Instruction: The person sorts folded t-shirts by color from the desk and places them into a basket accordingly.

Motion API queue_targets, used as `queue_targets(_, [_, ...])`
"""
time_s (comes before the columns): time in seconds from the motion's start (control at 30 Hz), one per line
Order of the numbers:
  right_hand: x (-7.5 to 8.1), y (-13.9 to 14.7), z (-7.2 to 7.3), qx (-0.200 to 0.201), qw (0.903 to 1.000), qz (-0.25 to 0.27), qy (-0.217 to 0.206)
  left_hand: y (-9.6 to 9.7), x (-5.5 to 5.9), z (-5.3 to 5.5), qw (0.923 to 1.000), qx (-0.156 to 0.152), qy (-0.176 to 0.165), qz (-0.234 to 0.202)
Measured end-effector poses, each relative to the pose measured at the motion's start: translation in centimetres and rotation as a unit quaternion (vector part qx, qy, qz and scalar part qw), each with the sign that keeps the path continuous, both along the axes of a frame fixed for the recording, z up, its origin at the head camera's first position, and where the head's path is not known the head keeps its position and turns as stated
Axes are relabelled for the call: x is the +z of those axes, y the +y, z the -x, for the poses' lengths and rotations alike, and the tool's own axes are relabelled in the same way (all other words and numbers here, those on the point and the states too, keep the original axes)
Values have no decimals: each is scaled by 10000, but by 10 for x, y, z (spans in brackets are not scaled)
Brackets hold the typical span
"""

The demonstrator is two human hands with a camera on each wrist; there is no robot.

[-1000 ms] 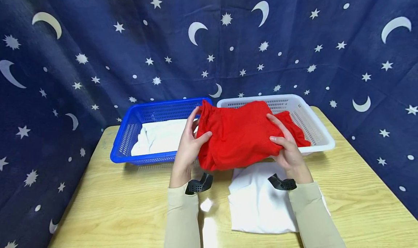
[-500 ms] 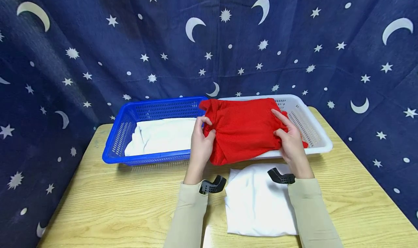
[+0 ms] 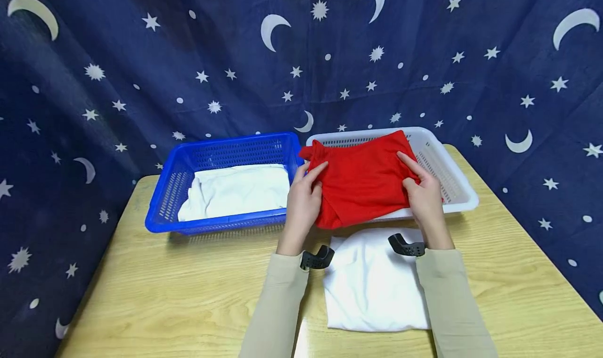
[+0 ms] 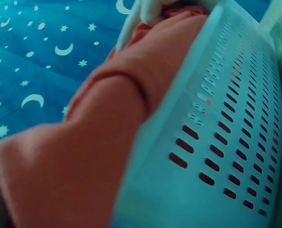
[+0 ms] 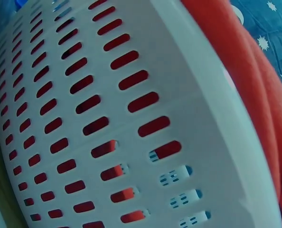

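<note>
Before me, a dark blue curtain (image 3: 231, 33) with a white moon-and-star print hangs behind the wood-grained counter (image 3: 165, 284). To my left, a blue basket (image 3: 226, 220) contains a white cloth (image 3: 242, 189); nearer me lies a second white cloth (image 3: 374, 287).

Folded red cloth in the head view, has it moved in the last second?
Yes, to the right: against the white perforated plastic basket, the folded red cloth is farther right than before.

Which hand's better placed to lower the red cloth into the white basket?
Right, probably: right hand is over the white basket; left hand is near its left end, where the red cloth overhangs.
</note>
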State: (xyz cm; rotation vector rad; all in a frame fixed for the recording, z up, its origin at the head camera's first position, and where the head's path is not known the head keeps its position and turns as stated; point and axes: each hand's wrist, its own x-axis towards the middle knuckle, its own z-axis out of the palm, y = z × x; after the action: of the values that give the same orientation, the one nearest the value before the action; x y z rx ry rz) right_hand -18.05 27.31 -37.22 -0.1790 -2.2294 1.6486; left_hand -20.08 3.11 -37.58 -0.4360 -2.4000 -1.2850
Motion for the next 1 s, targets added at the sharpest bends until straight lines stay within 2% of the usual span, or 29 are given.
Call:
queue_targets(0.17, [-2,-1,2,-342,9991,-115,210,7,0,7,9991,87,337,236])
queue_targets(0.37, [-3,3,3,-685,9954,-568,356,19,-4,9,9964,285,789,119])
queue_targets(0.47, [-1,6,4,-892,9909,-890,483,27,-8,10,9929,277,1148,125])
queue_targets(0.57, [-3,8,2,-921,9896,-879,674,32,-12,8,9908,190,1321,208])
queue_targets(0.7, [-7,10,1,-800,9903,-912,684,34,-12,5,9926,-13,1113,486])
queue_targets(0.8, [-6,10,1,-769,9887,-1215,420,34,-9,4,9925,-165,855,852])
queue_targets(0.9, [-2,10,0,-662,9860,-1524,134,35,-8,3,9890,-257,656,1302])
queue_targets(1.0, [0,10,-1,-345,9850,-1685,-103,36,-8,1,9838,-282,545,1682])
